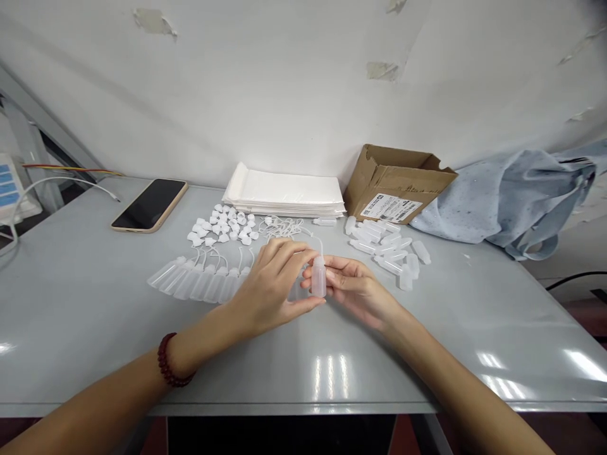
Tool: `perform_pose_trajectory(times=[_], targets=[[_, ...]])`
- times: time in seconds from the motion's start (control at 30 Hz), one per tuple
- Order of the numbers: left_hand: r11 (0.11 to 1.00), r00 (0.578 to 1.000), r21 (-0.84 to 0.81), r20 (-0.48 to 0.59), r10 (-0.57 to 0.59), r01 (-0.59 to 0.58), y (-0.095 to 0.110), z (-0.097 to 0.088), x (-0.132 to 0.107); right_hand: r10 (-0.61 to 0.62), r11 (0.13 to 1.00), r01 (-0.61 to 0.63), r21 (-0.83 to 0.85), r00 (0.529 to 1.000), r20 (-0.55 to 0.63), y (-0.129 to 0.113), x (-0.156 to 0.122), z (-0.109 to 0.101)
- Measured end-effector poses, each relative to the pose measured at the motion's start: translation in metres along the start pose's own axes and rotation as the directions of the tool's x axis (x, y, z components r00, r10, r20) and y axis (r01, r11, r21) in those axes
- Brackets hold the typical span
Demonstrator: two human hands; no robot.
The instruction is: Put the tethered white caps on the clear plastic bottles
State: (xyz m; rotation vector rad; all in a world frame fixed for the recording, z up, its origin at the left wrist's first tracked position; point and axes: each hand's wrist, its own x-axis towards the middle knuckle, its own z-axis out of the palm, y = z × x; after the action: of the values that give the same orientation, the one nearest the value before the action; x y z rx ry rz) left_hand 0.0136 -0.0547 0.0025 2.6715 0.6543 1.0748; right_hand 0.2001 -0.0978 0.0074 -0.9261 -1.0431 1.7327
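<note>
A: What do I have in my hands right now?

B: My left hand (pixel 270 287) and right hand (pixel 355 291) are both closed on one translucent squeeze bottle (pixel 318 278), held between them over the worktop (pixel 427 360), with a thin tube curving from its top.

A: And how far along do I look?

B: I count a row of tube-topped bottles (pixel 199 281) lying to my left, but a heap of bare bottles (pixel 384 248) and a pile of white caps (pixel 220 226) remain, so plenty looks left
</note>
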Motion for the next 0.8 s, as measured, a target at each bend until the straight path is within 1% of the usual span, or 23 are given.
perform_pose_trajectory(times=[0.1,0.17,0.23,0.3,0.4,0.6,0.8], targets=[[0.998,0.999,0.055,-0.021,0.040,-0.039,-0.002,0.001,0.000,-0.011,1.000,0.011,-0.023,1.000,0.025,-0.001,0.000,0.001],[0.992,0.998,0.106,-0.010,0.062,-0.061,-0.003,0.002,-0.001,-0.039,0.997,0.040,-0.067,0.999,0.008,-0.001,0.000,0.001],[0.984,0.996,0.155,0.012,0.086,-0.087,-0.003,0.002,-0.001,-0.093,0.986,0.083,-0.148,0.994,-0.064,-0.001,0.001,0.002],[0.977,0.994,0.184,0.031,0.103,-0.107,-0.003,0.002,-0.001,-0.151,0.963,0.111,-0.248,0.977,-0.149,-0.001,0.001,0.002],[0.973,0.994,0.203,0.031,0.108,-0.112,-0.002,0.003,-0.002,-0.180,0.926,0.097,-0.364,0.963,-0.202,-0.002,0.000,0.003],[0.979,0.996,0.187,0.038,0.078,-0.084,0.000,0.005,-0.002,-0.152,0.875,0.036,-0.483,0.967,-0.203,-0.009,-0.003,0.002],[0.986,0.998,0.157,0.043,0.055,-0.061,0.004,0.008,0.000,-0.112,0.796,-0.003,-0.605,0.982,-0.152,-0.019,-0.007,-0.006]])
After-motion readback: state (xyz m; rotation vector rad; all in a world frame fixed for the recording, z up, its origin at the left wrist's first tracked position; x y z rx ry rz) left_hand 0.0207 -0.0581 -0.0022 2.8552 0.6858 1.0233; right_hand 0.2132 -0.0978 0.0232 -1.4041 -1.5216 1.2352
